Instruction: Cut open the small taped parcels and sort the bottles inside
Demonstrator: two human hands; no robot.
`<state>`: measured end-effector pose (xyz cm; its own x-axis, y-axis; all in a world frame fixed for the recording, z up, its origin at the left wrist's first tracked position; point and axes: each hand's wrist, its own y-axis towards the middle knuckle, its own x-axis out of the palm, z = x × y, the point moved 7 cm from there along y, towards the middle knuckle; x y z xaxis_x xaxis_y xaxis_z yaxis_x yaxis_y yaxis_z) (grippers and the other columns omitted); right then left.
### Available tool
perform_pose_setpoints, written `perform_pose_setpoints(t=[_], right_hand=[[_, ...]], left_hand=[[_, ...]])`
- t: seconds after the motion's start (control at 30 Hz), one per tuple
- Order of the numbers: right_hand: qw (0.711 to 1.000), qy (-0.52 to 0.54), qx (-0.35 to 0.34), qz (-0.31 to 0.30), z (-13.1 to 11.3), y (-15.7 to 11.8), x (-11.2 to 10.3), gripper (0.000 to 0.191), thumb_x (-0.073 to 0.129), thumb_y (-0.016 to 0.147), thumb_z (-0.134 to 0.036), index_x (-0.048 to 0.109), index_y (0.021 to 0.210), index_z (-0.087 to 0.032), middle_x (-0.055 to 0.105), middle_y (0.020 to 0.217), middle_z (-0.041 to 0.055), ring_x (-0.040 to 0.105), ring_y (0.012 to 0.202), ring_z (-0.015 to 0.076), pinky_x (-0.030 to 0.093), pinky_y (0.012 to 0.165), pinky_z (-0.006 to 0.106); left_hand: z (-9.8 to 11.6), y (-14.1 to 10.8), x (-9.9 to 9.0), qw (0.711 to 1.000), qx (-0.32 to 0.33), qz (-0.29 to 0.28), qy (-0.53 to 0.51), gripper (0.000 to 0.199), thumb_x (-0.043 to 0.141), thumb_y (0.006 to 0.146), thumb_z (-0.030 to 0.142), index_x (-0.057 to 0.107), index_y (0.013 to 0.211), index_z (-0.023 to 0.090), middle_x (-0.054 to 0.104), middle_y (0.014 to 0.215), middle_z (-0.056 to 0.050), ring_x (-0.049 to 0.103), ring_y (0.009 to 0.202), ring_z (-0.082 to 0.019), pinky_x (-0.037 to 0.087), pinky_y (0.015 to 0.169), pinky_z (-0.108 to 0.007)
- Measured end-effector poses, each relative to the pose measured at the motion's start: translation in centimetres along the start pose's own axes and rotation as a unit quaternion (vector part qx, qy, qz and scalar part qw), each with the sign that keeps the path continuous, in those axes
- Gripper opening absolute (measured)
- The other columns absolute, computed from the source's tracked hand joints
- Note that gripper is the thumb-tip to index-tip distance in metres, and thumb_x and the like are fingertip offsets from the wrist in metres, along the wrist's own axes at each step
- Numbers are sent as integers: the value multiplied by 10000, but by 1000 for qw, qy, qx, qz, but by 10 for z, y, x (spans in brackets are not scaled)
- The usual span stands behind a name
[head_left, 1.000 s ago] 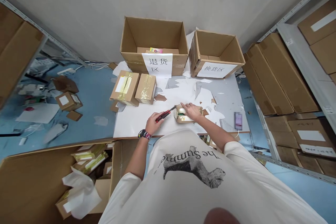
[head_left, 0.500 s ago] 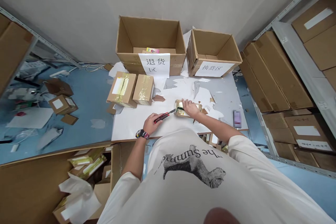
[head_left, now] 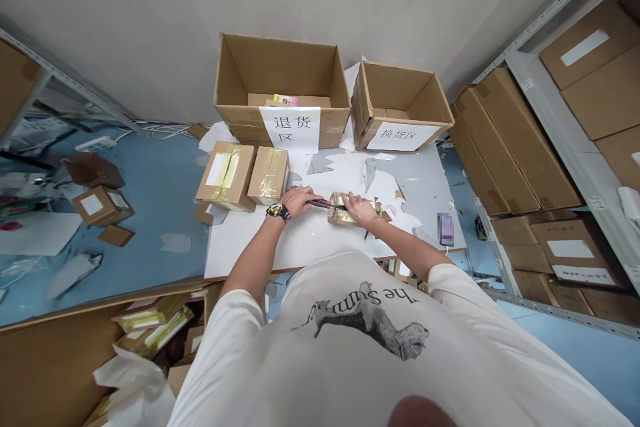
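Observation:
My left hand [head_left: 297,201], with a patterned watch on its wrist, is closed around a red and black box cutter [head_left: 323,203]. The cutter lies nearly level and points right, its tip at the small taped cardboard box [head_left: 341,217]. My right hand [head_left: 360,209] grips that box from above and holds it against the white tabletop [head_left: 295,240]. Its fingers cover much of the box's top, and whether the blade is in the tape I cannot tell.
Behind stand two open cartons with paper signs, a large one [head_left: 235,117] and a smaller one [head_left: 365,103]. Two taped boxes [head_left: 227,177] [head_left: 269,175] sit at the left. Torn scraps [head_left: 320,163] and a phone [head_left: 445,229] lie on the table. Shelves [head_left: 545,240] of boxes flank the right.
My left hand has moved forward with the box cutter, which has turned from slanting upward to nearly level at the small box. My right hand stays on the box. The view has shifted slightly.

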<state>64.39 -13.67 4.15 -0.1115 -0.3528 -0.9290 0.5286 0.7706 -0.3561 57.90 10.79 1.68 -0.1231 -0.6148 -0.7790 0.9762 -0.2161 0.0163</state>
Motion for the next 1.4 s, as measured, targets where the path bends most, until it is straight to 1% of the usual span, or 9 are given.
perform_pose_setpoints(t=[0.2,0.47,0.67,0.9,0.97,1.07,1.13,1.27,1.4], right_hand=[[996,63,17,58,16,7,9,720,478,1021,-59,496,1734,-153,533,1759,200,569,1464,333,444,1248,491],[988,101,15,119,19,8,27,654,423,1042,-35,618,1654,-158,629,1690,154,595,1426,301,425,1229,455],[986,115,-5,120,21,9,28,607,426,1068,-73,658,1622,-158,651,1665,165,589,1455,304,419,1250,464],[988,118,1,100,19,7,25,669,466,1031,-76,608,1676,-186,621,1700,151,566,1492,306,406,1272,480],[987,124,4,100,19,7,24,639,467,1038,-82,634,1646,-187,668,1645,155,591,1453,301,407,1256,462],[985,136,20,100,22,8,21,518,408,1102,-108,729,1502,-179,802,1388,156,674,1278,280,431,1171,396],[984,140,32,101,23,9,18,482,369,1145,-136,758,1426,-179,826,1264,149,692,1202,274,432,1125,375],[982,144,14,119,22,6,7,482,349,1180,-189,714,1494,-177,776,1424,157,644,1283,292,401,1160,410],[982,126,13,141,28,-7,0,485,390,1166,-217,692,1545,-219,765,1399,158,591,1270,340,369,1181,494]], left_hand=[[-9,21,-2,999,-11,-7,-30,431,763,966,408,854,1387,399,739,1159,-79,691,1077,-290,536,1042,-415],[-8,6,-2,999,-21,-41,0,528,714,981,319,789,1496,406,744,1280,-86,656,1204,-325,500,1123,-455],[3,23,7,998,-15,-67,2,490,752,978,347,808,1452,457,740,1283,-77,658,1149,-316,510,1068,-438],[-18,44,-7,993,14,-105,-42,462,759,949,370,851,1400,403,759,1176,-88,694,1126,-309,525,1068,-411],[-13,54,-3,993,20,-107,-41,450,757,947,395,861,1385,388,761,1152,-90,703,1101,-305,534,1051,-401],[2,70,2,990,45,-132,-35,480,761,938,384,845,1410,402,766,1130,-81,713,1064,-295,549,985,-375],[6,74,-5,988,53,-139,-32,479,762,933,365,846,1402,410,770,1105,-74,718,1046,-289,553,959,-365],[-7,44,-43,996,3,-85,-6,396,737,951,353,888,1317,350,767,1091,-89,719,1016,-301,563,943,-386],[-7,-34,-58,991,-115,74,11,501,685,1027,409,781,1514,347,737,1165,-105,712,1031,-317,573,889,-393]])
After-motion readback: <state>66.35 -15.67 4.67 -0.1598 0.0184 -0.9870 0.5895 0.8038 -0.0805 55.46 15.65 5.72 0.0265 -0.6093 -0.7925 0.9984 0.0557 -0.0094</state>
